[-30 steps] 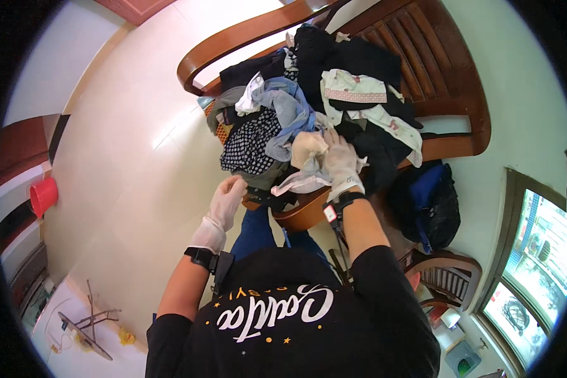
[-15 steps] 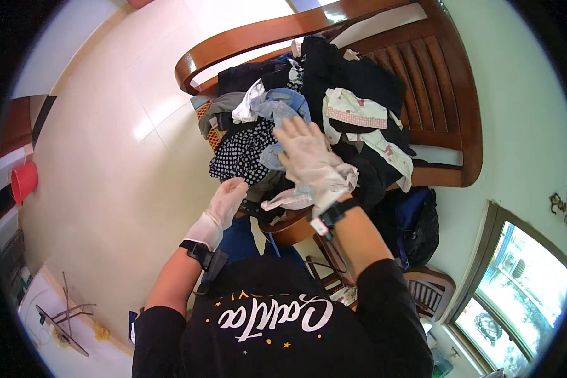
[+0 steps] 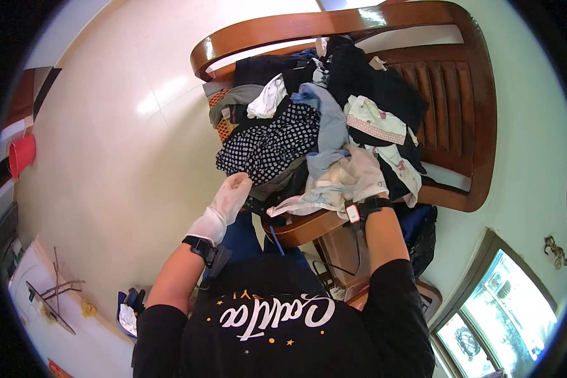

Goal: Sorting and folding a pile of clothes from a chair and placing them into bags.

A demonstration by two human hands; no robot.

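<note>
Both my hands wear thin whitish gloves. My left hand (image 3: 234,188) is closed in a pinch at the near edge of a black cloth garment with white polka dots (image 3: 272,143). To the right, my right hand (image 3: 365,174) rests among a light blue garment (image 3: 331,120) and a pale, cream-coloured cloth (image 3: 318,193); its fingertips are bent in against the fabric and partly hidden, so its grip is unclear. The polka-dot garment lies spread across the near left of the pile, with a crumpled white cloth (image 3: 268,97) just beyond it.
The clothes lie on a brown wooden bench (image 3: 488,113) with a slatted part at right. Black garments (image 3: 390,88) and a white patterned garment (image 3: 377,120) fill the right of the pile. A dark bag (image 3: 422,236) sits below the bench; a red bucket (image 3: 22,155) stands far left.
My right hand has moved rightward and down onto the pale cloth, and the light blue garment has shifted right, baring more of the polka-dot garment. My left hand stays at its edge.
</note>
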